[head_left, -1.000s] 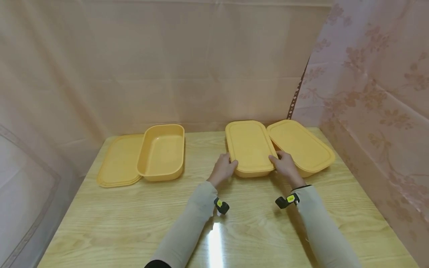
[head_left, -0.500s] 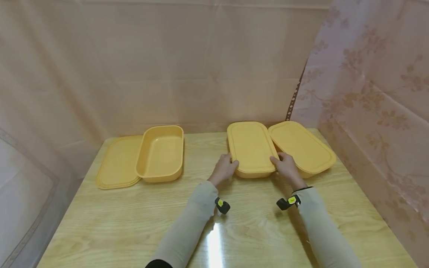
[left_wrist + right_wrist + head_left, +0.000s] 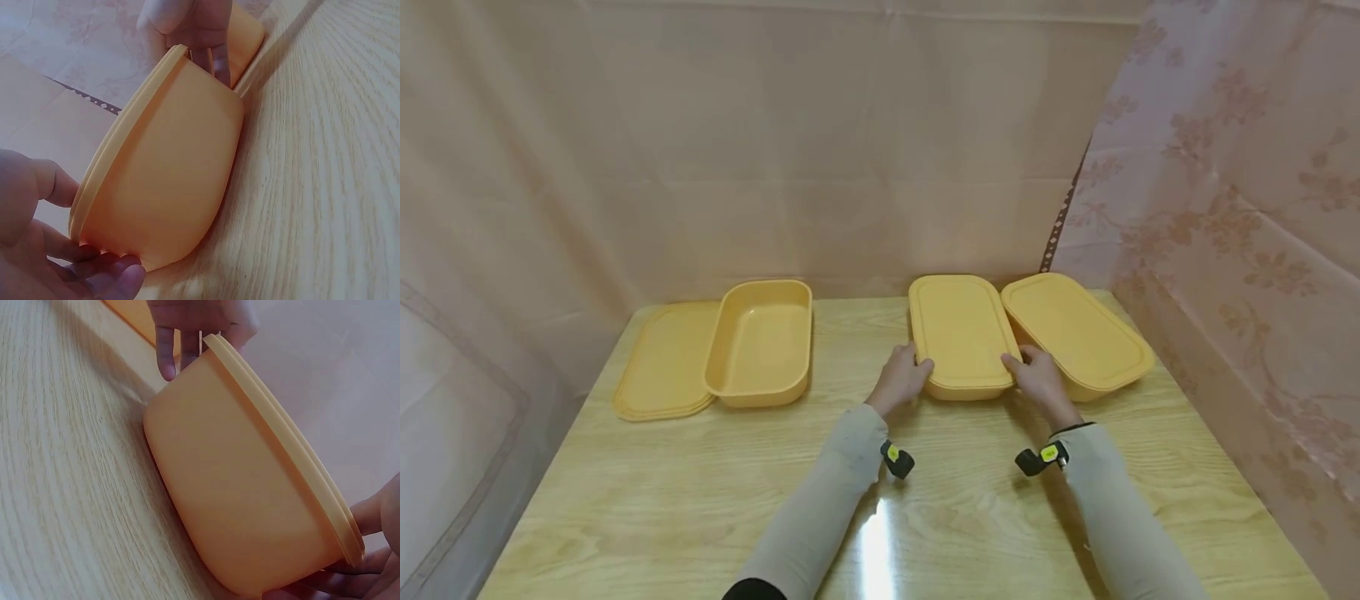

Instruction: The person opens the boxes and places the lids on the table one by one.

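A yellow lidded food container (image 3: 966, 329) stands on the table between both hands. My left hand (image 3: 898, 381) grips its near left corner, thumb at the lid's rim and fingers curled beneath the rim in the left wrist view. At the near right corner, my right hand (image 3: 1037, 381) holds it the same way, the thumb on the lid's edge. The lid (image 3: 290, 447) sits on the container all along the side seen from the right wrist. A second lidded container (image 3: 1078, 333), turned at an angle, stands close on the right, beside the right hand.
At the left stands an open yellow container (image 3: 767, 342) without a lid, partly over a small stack of flat yellow lids (image 3: 662, 367). Cloth curtains (image 3: 850, 150) hang behind and to both sides of the wooden table (image 3: 700, 500).
The gripped container and the angled one beside it sit very slightly farther right than a second ago. Both hands keep their hold on the corners.
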Motion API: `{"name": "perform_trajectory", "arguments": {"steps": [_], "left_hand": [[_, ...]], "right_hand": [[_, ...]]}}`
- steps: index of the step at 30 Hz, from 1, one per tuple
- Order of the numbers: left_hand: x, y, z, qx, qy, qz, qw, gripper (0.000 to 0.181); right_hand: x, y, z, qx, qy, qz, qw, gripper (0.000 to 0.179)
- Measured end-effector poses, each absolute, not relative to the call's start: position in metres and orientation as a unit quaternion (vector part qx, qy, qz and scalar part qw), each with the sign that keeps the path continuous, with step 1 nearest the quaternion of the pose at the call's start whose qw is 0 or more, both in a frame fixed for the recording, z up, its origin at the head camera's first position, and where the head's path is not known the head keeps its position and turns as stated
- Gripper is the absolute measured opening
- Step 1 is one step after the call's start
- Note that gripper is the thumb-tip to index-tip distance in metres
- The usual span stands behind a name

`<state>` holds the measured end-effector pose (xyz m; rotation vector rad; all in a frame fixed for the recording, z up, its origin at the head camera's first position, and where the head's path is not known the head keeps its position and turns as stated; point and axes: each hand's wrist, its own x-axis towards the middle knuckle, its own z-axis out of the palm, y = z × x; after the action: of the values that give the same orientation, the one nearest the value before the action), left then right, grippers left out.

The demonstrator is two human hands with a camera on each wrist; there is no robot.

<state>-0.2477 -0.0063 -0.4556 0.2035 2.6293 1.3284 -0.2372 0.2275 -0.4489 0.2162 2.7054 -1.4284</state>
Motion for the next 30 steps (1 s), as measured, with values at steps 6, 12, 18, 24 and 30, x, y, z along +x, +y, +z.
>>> {"name": "perform_trajectory", "arguments": {"steps": [6,12,18,24,30], "left_hand": [[-0.2499,-0.0046,-0.458,0.068,0.884,0.449,0.107,0.046],[-0.2492,-0.006,-0.4586,0.071,0.882,0.449,0.126,0.048],[-0.2483,-0.008,-0.4576,0.085,0.858,0.485,0.145,0.036],[-0.2476,-0.008,-0.4603,0.084,0.849,0.501,0.147,0.039],[-0.2456,-0.0053,-0.4606,0.043,0.836,0.531,0.134,0.044]], "right_hand": [[-0.2356,0.2277,-0.4517,0.078,0.877,-0.473,0.035,0.043],[-0.2364,0.2302,-0.4555,0.062,0.889,-0.451,0.053,0.043],[-0.2362,0.2302,-0.4578,0.071,0.882,-0.463,0.056,0.047],[-0.2361,0.2313,-0.4584,0.065,0.9,-0.428,0.052,0.049],[-0.2372,0.2305,-0.4574,0.064,0.902,-0.423,0.054,0.048]]}}
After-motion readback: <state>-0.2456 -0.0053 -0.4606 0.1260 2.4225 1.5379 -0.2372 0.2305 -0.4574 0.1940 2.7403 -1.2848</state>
